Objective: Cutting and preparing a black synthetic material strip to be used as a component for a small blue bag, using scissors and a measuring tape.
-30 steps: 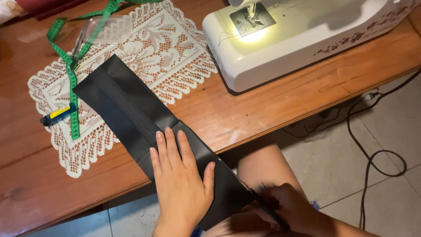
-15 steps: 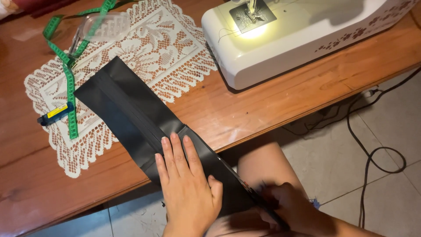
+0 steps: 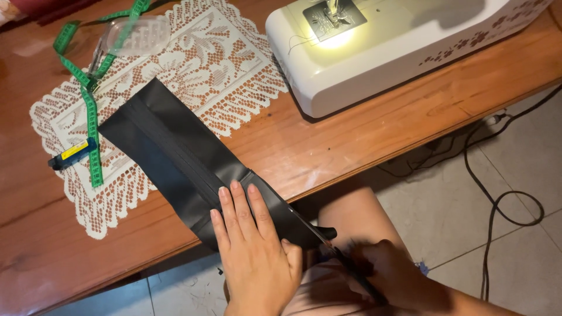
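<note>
A wooden surface is seen from above, and every place below is given relative to the black fabric strip laid slantwise across it. Beyond the strip's far right a white sewing machine stands with its lamp lit. Under the strip's upper end a white lace doily is spread, and a green tape measure is draped just to its left, with a small dark tool with a yellow label beside that. The strip's lower end overhangs the surface edge, where it is pinned flat by the left hand, fingers pressed together and extended, apparently to keep the cloth taut. Just right of that end, the blurred right hand is closed around dark scissors set at the strip's edge.
</note>
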